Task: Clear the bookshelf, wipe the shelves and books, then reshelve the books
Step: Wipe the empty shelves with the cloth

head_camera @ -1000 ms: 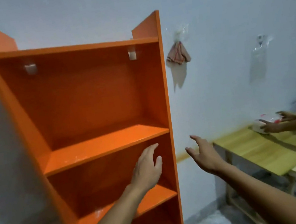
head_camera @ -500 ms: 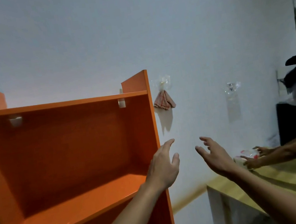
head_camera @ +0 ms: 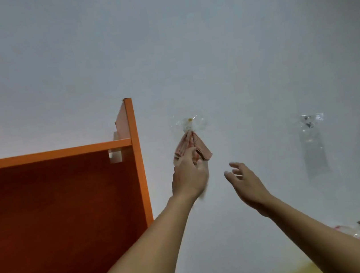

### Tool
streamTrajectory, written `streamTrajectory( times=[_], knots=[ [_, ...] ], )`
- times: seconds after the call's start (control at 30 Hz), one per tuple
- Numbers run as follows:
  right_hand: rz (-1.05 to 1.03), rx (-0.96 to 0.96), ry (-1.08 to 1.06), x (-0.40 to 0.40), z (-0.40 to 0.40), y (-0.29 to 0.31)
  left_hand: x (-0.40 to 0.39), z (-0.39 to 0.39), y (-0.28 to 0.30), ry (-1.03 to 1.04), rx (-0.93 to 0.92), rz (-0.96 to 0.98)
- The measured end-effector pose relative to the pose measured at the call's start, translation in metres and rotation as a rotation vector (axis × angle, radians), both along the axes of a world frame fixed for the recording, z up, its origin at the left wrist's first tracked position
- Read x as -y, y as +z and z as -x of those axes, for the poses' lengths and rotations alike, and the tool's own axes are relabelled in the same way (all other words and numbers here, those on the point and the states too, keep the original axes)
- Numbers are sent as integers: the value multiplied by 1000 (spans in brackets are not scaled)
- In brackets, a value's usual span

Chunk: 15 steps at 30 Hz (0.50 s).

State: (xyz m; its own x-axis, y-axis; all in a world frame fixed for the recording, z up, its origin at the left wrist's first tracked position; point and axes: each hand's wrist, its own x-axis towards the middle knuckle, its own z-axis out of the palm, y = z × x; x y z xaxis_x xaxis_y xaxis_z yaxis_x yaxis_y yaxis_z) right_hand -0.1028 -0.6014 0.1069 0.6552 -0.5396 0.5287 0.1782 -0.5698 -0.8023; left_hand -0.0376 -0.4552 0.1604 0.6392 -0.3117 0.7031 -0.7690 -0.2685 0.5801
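My left hand [head_camera: 189,177] pinched the cloth [head_camera: 191,147] on its hook; my right hand [head_camera: 244,180] hung open. The shelf [head_camera: 48,154] looked cleared; wiping and reshelving remained, I judged.

no readable text, no labels, no brands, no numbers or signs on anything in view

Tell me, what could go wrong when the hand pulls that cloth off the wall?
The left hand grips the pink cloth hanging from a clear stick-on hook. A hard tug might pull the hook off the white wall. The cloth could also snag and slip free, since the right hand is open and not helping. The orange bookshelf edge is close beside the arm, so an elbow might bump it.
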Motion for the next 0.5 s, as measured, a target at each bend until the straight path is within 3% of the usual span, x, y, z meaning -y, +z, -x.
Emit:
streamTrajectory(
  times=[0.27, 0.5],
  knots=[
    [-94, 88, 183, 68, -125, 54, 64, -111, 42, 196, 42, -99],
    [-323, 131, 408, 84, -198, 88, 102, -149, 57, 120, 15, -158]
  ],
)
